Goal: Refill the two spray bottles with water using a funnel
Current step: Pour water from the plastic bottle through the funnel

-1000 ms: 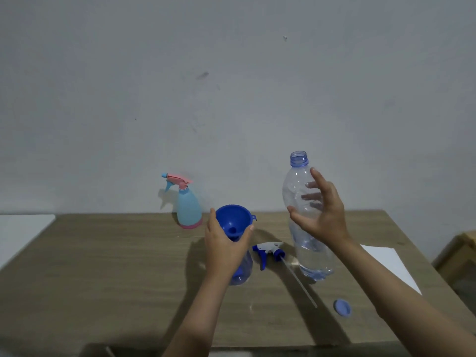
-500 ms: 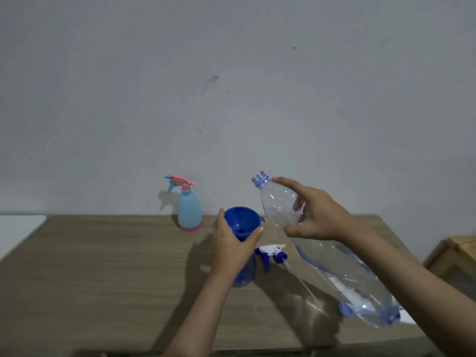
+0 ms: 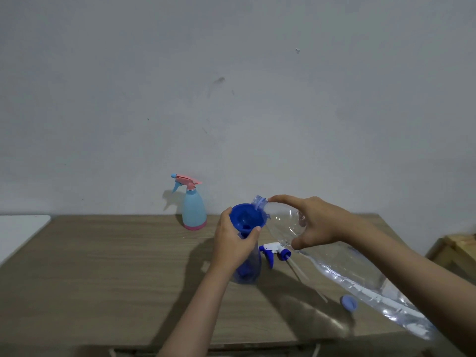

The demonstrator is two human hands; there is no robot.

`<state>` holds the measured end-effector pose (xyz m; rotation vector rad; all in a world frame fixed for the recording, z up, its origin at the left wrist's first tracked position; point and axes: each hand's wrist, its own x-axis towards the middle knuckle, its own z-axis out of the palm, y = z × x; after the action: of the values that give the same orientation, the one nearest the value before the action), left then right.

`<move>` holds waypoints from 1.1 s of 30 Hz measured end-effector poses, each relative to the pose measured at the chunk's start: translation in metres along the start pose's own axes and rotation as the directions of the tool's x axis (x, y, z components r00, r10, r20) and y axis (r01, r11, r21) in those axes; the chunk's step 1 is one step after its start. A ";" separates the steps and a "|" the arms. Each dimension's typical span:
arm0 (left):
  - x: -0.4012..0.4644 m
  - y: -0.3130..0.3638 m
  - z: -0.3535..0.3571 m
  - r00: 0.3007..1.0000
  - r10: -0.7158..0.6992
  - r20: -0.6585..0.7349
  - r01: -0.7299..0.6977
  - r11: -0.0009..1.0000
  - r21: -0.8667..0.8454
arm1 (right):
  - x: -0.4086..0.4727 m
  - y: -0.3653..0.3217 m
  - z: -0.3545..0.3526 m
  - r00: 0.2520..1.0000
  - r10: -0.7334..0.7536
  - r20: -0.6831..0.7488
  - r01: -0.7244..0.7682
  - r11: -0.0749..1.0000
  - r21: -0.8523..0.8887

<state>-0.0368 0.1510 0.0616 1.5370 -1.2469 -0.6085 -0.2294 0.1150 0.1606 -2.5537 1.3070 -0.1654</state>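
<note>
Now we see the left hand [image 3: 233, 247] gripping the translucent blue spray bottle [image 3: 247, 270] on the wooden counter [image 3: 103, 266] under the blue plastic funnel [image 3: 246, 217], while the right hand [image 3: 318, 224] tilts the clear plastic water bottle [image 3: 342, 266], fingers wrapped round it, mouth over the funnel

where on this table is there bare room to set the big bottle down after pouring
The widest bare wood of the table lies left of the left hand, in front of the light blue spray bottle. It is crowded right of the dark blue spray bottle: the trigger head and cap lie there, under the tilted water bottle.
</note>
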 end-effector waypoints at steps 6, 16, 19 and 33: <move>0.002 -0.006 -0.002 1.000 -0.009 -0.008 0.009 1.000 -0.015 | -0.003 -0.006 -0.001 0.999 0.022 0.047 -0.020 0.999 -0.039; 0.006 -0.006 -0.003 0.999 -0.043 -0.006 0.043 0.999 0.001 | -0.007 -0.011 -0.006 0.996 0.022 0.091 -0.012 0.995 -0.103; 0.006 -0.006 -0.004 0.999 -0.040 0.000 0.040 0.999 0.000 | -0.007 -0.012 -0.007 0.995 0.021 0.101 -0.008 0.992 -0.123; 0.004 0.000 -0.004 0.999 -0.054 0.006 0.054 0.998 -0.017 | -0.009 -0.012 -0.013 0.991 0.028 0.127 -0.010 0.990 -0.140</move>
<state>-0.0314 0.1486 0.0637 1.5597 -1.2046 -0.6578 -0.2282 0.1266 0.1764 -2.6154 1.3364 0.0971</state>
